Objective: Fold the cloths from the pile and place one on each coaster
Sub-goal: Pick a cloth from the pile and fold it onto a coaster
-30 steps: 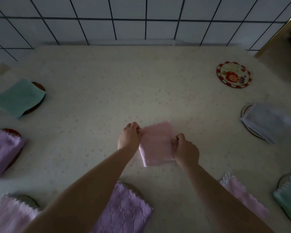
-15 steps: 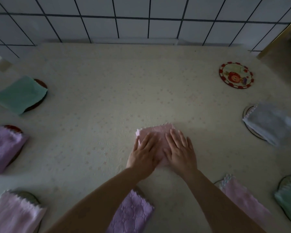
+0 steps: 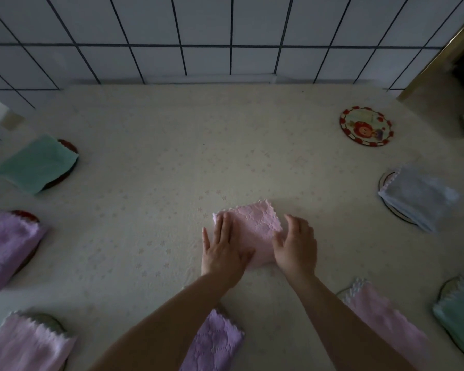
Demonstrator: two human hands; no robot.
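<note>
Pink terry, embossed with a faint flower pattern and scalloped along its far edge, makes up the folded cloth (image 3: 255, 231) lying square in the middle of the counter (image 3: 158, 183), whose cream cover is speckled with small stars. The left hand (image 3: 223, 250) lies flat on the cloth's left side, fingers straight and together. The right hand (image 3: 296, 245) rests at its right edge, fingers loosely bent (whether they pinch the fabric cannot be told). A round, red-rimmed coaster (image 3: 366, 129) sits bare at the far right; other folded cloths ring the counter on coasters.
</note>
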